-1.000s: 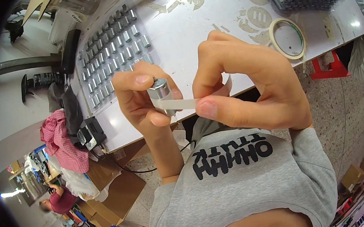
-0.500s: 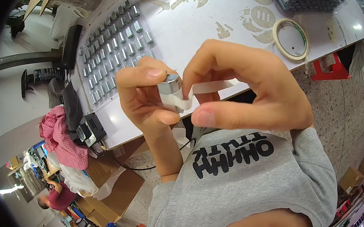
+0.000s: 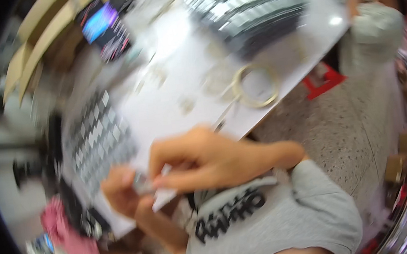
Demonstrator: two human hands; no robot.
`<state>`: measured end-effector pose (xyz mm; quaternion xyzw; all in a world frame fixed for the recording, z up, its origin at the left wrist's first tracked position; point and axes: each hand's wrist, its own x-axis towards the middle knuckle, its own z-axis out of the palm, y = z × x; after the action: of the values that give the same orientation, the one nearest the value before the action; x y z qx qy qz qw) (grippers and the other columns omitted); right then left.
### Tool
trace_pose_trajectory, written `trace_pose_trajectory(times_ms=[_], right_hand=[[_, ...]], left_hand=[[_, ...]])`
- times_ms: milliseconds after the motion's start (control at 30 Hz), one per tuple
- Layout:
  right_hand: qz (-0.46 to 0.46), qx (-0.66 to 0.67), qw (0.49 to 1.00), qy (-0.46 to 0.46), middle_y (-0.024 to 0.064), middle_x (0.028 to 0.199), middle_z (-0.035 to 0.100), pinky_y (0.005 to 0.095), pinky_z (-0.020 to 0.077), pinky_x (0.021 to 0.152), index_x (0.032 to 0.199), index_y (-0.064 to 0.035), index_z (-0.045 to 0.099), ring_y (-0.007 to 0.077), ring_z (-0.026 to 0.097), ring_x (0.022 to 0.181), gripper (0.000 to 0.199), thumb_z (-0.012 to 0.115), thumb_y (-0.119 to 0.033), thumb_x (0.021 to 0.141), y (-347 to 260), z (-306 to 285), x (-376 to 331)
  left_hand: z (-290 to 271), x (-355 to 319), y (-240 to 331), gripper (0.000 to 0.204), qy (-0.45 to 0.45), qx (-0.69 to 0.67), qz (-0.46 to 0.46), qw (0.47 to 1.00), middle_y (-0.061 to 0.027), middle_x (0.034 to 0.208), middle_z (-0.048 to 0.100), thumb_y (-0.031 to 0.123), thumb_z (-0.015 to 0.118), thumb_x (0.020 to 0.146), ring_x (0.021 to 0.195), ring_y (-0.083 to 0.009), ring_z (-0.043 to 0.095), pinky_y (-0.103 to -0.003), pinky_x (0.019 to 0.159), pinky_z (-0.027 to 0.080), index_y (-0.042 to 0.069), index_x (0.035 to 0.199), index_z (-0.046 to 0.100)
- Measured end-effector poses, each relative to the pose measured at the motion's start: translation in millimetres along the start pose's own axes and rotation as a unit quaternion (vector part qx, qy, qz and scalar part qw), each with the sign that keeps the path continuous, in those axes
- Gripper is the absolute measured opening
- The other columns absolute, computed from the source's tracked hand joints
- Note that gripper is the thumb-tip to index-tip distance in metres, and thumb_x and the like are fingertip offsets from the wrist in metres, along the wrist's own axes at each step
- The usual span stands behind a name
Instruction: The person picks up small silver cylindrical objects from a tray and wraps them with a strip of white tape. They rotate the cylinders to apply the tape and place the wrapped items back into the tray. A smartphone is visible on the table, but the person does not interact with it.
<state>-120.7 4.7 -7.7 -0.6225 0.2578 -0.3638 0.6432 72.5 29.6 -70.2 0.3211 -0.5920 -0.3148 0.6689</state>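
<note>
My left hand [image 3: 123,192] is closed around a small silver metal motor [image 3: 142,184], held upright between thumb and fingers in front of my chest. Close against it, my right hand [image 3: 202,159] is pinched, its thumb and fingertips at the motor's side. A bit of whitish tape [image 3: 166,169] shows between the right fingers. Motion blur smears both hands, and the fingers partly hide the motor, so how the tape lies on it cannot be made out.
Rows of similar silver motors [image 3: 97,133] stand in a clear tray on the white table [image 3: 162,116]. A tape roll [image 3: 257,85] lies near the table edge. Stacked motor trays [image 3: 251,15] and a lit screen [image 3: 101,23] are farther back. Another person [image 3: 377,29] is at right.
The view has swung, so the table appears tilted and the screen has come in. My right hand has drawn in close to the motor; the tape loop seen before no longer shows.
</note>
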Motion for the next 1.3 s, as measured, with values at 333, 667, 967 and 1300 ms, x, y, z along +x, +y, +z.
trace_pose_trajectory(times_ms=[333, 667, 967, 1300], right_hand=[[-0.116, -0.139, 0.982, 0.061, 0.0034, 0.054, 0.047, 0.0252, 0.0346, 0.045, 0.077, -0.0033, 0.049, 0.0135, 0.044, 0.044, 0.013, 0.057, -0.014, 0.076, 7.0, -5.8, -5.0], [-0.125, 0.092, 0.988, -0.017, 0.0004, 0.065, 0.050, 0.0212, 0.0350, 0.054, 0.077, 0.0001, 0.048, 0.0047, 0.042, 0.060, 0.015, 0.053, -0.014, 0.081, 26.6, -15.0, 1.1], [-0.139, -0.071, 0.983, 0.097, 0.0042, 0.062, 0.054, 0.0241, 0.0385, 0.052, 0.080, -0.0021, 0.047, 0.0102, 0.049, 0.055, 0.015, 0.055, -0.015, 0.079, 29.4, -32.9, -26.9], [-0.254, -0.261, 0.908, 0.209, 0.0079, 0.062, 0.056, 0.0316, 0.0414, 0.048, 0.079, -0.0041, 0.049, 0.0249, 0.057, 0.054, 0.013, 0.055, -0.016, 0.078, 38.1, -51.2, -82.1]], left_hand=[[8.1, 2.0, -8.0, 0.043, 0.008, 0.139, 0.026, 0.990, -0.0051, 0.077, 0.041, 0.026, 0.070, 0.066, 0.073, -0.0167, 0.039, -0.027, 0.067, 0.031, 0.001, 0.092, 0.046], [16.8, 0.0, -10.9, 0.054, -0.042, 0.135, -0.016, 0.990, -0.0062, 0.085, 0.042, 0.046, 0.056, 0.076, 0.073, -0.0140, 0.044, -0.025, 0.063, 0.038, 0.001, 0.102, 0.042], [64.6, 12.6, 23.5, 0.032, -0.151, 0.256, -0.022, 0.955, -0.0118, 0.098, 0.050, 0.020, 0.048, 0.086, 0.090, -0.0177, 0.051, -0.028, 0.076, 0.043, -0.003, 0.109, 0.044], [117.6, 4.0, 43.0, 0.027, -0.204, 0.194, -0.240, 0.929, -0.0096, 0.091, 0.056, 0.009, 0.052, 0.083, 0.082, -0.0147, 0.056, -0.023, 0.069, 0.047, -0.005, 0.106, 0.046]])
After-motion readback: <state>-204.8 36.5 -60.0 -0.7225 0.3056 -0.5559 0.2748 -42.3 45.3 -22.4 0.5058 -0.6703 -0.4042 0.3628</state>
